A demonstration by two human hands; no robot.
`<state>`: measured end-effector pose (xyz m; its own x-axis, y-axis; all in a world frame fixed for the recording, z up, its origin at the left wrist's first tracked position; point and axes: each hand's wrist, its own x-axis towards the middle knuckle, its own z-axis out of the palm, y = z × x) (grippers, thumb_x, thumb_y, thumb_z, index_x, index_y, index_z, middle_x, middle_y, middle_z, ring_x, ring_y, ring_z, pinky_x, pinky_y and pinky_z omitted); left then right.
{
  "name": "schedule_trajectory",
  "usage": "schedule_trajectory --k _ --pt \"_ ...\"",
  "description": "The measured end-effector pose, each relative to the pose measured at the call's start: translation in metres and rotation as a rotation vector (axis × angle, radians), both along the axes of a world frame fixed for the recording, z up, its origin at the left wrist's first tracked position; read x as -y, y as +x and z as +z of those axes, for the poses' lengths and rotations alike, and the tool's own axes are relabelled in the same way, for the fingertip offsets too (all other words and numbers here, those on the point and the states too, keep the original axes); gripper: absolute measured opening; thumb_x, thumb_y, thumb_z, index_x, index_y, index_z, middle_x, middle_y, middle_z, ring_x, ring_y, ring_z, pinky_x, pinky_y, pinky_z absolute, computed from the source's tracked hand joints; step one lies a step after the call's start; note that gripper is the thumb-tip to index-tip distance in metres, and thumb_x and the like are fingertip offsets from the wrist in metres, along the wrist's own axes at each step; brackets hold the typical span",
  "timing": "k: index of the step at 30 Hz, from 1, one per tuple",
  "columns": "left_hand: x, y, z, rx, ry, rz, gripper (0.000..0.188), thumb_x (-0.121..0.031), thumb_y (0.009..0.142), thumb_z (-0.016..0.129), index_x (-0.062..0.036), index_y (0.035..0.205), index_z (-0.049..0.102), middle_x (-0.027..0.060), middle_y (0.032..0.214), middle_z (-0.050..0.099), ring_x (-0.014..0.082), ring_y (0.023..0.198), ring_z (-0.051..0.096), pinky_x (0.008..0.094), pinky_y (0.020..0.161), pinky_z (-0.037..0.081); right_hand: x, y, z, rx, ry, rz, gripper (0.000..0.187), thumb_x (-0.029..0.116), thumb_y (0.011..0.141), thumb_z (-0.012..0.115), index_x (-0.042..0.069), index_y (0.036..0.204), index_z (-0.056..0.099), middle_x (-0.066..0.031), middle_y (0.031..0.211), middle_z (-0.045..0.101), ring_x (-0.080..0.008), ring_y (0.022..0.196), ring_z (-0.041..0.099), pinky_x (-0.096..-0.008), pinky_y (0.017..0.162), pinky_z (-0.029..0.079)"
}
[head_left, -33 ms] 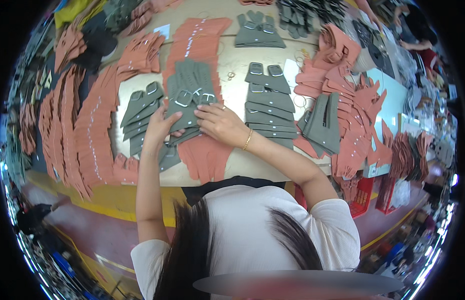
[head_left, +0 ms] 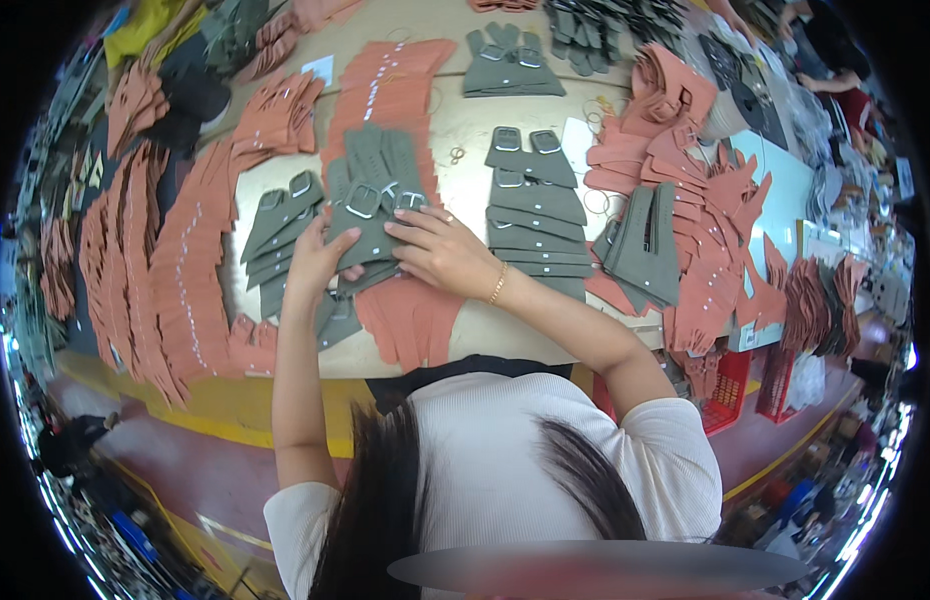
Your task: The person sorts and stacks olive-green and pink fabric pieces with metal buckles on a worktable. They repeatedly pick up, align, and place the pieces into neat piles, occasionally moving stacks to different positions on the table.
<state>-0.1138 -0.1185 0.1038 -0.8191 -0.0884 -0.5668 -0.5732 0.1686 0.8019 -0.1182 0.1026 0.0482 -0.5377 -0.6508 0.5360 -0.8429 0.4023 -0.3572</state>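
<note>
Just left of the middle of the table, a grey-green strap piece [head_left: 365, 238] with two silver buckles lies over more green straps [head_left: 380, 155]. My left hand [head_left: 323, 258] grips its left edge, thumb on top and fingertips partly hidden underneath. From the other side, my right hand [head_left: 437, 250] has its fingers curled over the piece's right edge beside the right buckle; its thumb is hidden. A fanned stack of green buckled pieces [head_left: 275, 230] sits close to my left hand. Salmon pieces [head_left: 410, 320] lie beneath the work.
Another green buckled stack [head_left: 537, 215] lies right of my hands, with folded green straps [head_left: 640, 245] beyond. Long salmon rows [head_left: 190, 270] cover the left side; a salmon heap [head_left: 700, 220] fills the right. Red crates [head_left: 725, 393] stand below the table. Other people are at the far edges.
</note>
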Motion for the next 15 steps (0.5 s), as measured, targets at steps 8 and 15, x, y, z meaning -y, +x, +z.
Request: schedule_trajectory --k 8,15 --pt "-0.063 -0.079 0.107 -0.539 0.066 -0.381 0.031 -0.016 0.089 0.066 0.0009 0.112 0.052 0.0083 0.1 0.064 0.0112 0.064 0.063 0.0226 0.045 0.05 -0.1 0.026 0.039 0.18 -0.273 -0.405 0.012 0.008 0.08 0.07 0.007 0.092 0.068 -0.0069 0.111 0.066 -0.0261 0.105 0.061 -0.0385 0.089 0.047" --pt "-0.173 -0.221 -0.007 -0.349 0.416 -0.248 0.05 -0.023 0.091 0.067 0.0006 0.128 0.043 0.014 0.105 0.062 0.0204 0.07 0.066 0.027 0.055 0.056 -0.173 0.066 0.051 0.322 -0.341 -0.82 0.011 0.002 0.082 0.067 0.002 0.093 0.069 -0.0104 0.097 0.069 -0.0274 0.093 0.064 -0.0357 0.082 0.05"
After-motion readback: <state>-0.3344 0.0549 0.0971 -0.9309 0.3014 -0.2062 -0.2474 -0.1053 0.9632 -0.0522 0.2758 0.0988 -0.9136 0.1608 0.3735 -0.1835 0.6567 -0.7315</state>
